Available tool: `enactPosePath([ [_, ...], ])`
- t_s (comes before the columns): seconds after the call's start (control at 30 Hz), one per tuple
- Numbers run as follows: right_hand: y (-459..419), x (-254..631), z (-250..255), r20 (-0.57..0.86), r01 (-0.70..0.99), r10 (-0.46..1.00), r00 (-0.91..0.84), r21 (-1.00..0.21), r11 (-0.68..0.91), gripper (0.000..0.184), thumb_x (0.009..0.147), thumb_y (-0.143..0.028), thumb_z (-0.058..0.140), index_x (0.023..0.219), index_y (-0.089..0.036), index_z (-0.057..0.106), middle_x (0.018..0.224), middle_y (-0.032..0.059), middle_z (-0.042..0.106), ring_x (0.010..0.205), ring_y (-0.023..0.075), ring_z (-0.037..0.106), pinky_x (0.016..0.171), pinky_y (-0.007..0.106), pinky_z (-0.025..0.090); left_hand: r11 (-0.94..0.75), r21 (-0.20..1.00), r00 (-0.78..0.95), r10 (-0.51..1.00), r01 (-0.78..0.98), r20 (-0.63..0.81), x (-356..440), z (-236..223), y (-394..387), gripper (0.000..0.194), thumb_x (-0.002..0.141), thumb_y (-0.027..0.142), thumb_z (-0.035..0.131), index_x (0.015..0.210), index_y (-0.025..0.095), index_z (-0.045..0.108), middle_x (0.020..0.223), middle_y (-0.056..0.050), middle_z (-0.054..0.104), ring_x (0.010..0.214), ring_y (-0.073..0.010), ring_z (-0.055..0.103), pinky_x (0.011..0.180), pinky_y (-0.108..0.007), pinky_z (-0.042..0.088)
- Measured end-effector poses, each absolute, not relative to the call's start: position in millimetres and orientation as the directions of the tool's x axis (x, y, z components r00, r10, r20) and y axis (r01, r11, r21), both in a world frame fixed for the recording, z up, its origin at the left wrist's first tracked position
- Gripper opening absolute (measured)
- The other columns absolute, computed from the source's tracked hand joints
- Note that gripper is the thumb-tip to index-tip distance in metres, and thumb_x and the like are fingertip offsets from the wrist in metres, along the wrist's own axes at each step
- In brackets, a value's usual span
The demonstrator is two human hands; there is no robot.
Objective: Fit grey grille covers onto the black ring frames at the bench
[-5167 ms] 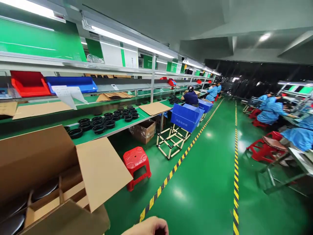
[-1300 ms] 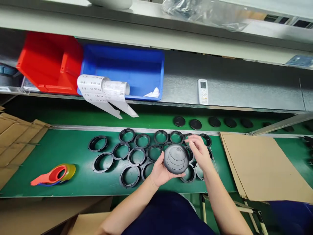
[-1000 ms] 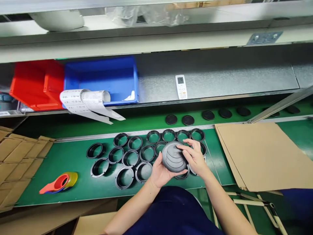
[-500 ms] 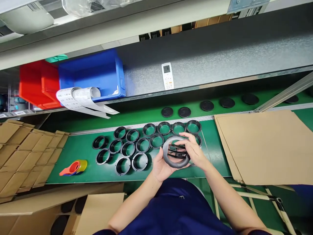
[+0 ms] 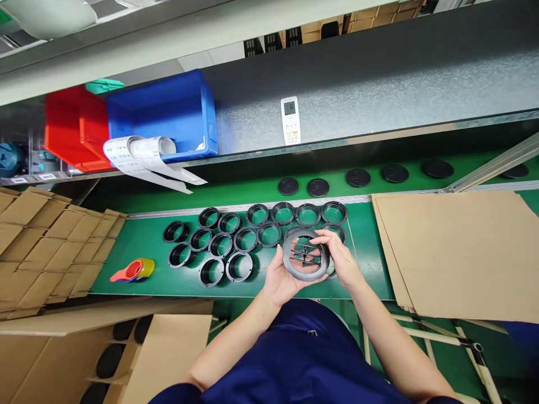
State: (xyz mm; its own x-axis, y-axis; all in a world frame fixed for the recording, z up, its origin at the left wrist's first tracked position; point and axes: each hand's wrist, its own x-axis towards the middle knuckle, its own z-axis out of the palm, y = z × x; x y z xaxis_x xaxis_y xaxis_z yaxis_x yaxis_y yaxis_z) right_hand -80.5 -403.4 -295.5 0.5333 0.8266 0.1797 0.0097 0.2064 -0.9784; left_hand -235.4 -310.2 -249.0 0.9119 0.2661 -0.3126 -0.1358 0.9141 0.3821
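Observation:
I hold a round black plastic vent (image 5: pixel 305 255) with open slats above the front of the green bench (image 5: pixel 138 247). My left hand (image 5: pixel 281 279) cups its lower left rim. The fingers of my right hand (image 5: pixel 339 258) pinch its right rim and reach onto the slats. Just behind and left of the vent lie several black plastic rings (image 5: pixel 236 238) in rows on the bench.
Flat cardboard sheets (image 5: pixel 458 252) lie to the right, cardboard dividers (image 5: pixel 46 241) to the left. An orange tape dispenser (image 5: pixel 132 270) rests on the bench. An open box (image 5: pixel 105 353) stands at lower left. Blue bin (image 5: pixel 168 120), red bin (image 5: pixel 73 126), a remote (image 5: pixel 290 120) and black discs (image 5: pixel 357 178) sit behind.
The vent's slats, closed a second ago, now stand open under my right fingers. The view has tilted and shifted slightly; both hands stay on the vent.

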Motion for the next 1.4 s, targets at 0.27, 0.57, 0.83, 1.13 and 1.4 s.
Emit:
enactPosePath([
  [0.27, -413.0, -104.8, -328.7, 0.383, 0.659, 0.916, 0.115, -0.720, 0.218, 0.062, 0.098, -0.055, 0.053, 0.152, -0.029, 0.039, 0.161, 0.0105, 0.023, 0.147, 0.0363, 0.014, 0.117, 0.063, 0.024, 0.921, 0.356, 0.812, 0.328, -0.160, -0.483, -239.7, -269.9, -300.9, 0.051, 0.101, 0.055, 0.037, 0.131, 0.019, 0.058, 0.135, -0.009, 0.063, 0.135, -0.0271, 0.048, 0.119, -0.051, 0.029],
  [0.57, -363.0, -61.1, -355.5, 0.100, 0.559, 0.944, 0.314, -0.824, -0.099, 0.110, 0.068, -0.052, 0.084, 0.157, -0.033, 0.024, 0.151, 0.0145, 0.026, 0.139, 0.0385, 0.028, 0.111, 0.056, 0.035, 0.897, 0.440, 0.664, 0.302, 0.046, -0.684, -230.7, -292.2, -290.1, 0.072, 0.091, 0.063, 0.055, 0.152, 0.038, 0.025, 0.151, -0.015, 0.043, 0.132, -0.0377, 0.049, 0.108, -0.063, 0.036],
  [0.83, -278.5, 51.4, -413.2, -0.030, 0.599, 0.693, 0.720, -0.478, -0.643, 0.100, 0.078, -0.067, 0.072, 0.155, -0.019, 0.030, 0.148, 0.0256, 0.029, 0.133, 0.0424, 0.033, 0.109, 0.056, 0.028, 0.867, 0.495, 0.512, 0.401, 0.056, -0.760, -275.1, -299.0, -258.7, 0.061, 0.098, 0.038, 0.051, 0.152, 0.020, 0.027, 0.144, -0.020, 0.051, 0.129, -0.0308, 0.055, 0.116, -0.047, 0.034],
  [1.13, -287.4, 78.3, -444.6, -0.104, 0.613, 0.656, 0.748, -0.271, -0.742, 0.097, 0.087, -0.074, 0.053, 0.159, -0.021, 0.018, 0.158, 0.0238, 0.019, 0.142, 0.0428, 0.022, 0.111, 0.062, 0.020, 0.886, 0.464, 0.320, 0.446, -0.022, -0.836, -308.3, -293.5, -225.9, 0.053, 0.099, 0.025, 0.043, 0.150, 0.012, 0.033, 0.138, -0.018, 0.059, 0.125, -0.0289, 0.058, 0.117, -0.044, 0.038],
  [1.4, -280.7, 84.0, -463.8, 0.092, 0.663, 0.660, 0.746, -0.202, -0.721, 0.065, 0.104, -0.046, 0.022, 0.158, -0.009, 0.021, 0.161, 0.0209, 0.017, 0.148, 0.0339, 0.014, 0.118, 0.059, 0.011, 0.927, 0.376, 0.289, 0.362, -0.009, -0.886, -320.1, -308.8, -213.4, 0.059, 0.094, 0.019, 0.048, 0.149, 0.005, 0.033, 0.132, -0.020, 0.063, 0.123, -0.0292, 0.060, 0.115, -0.041, 0.040],
])
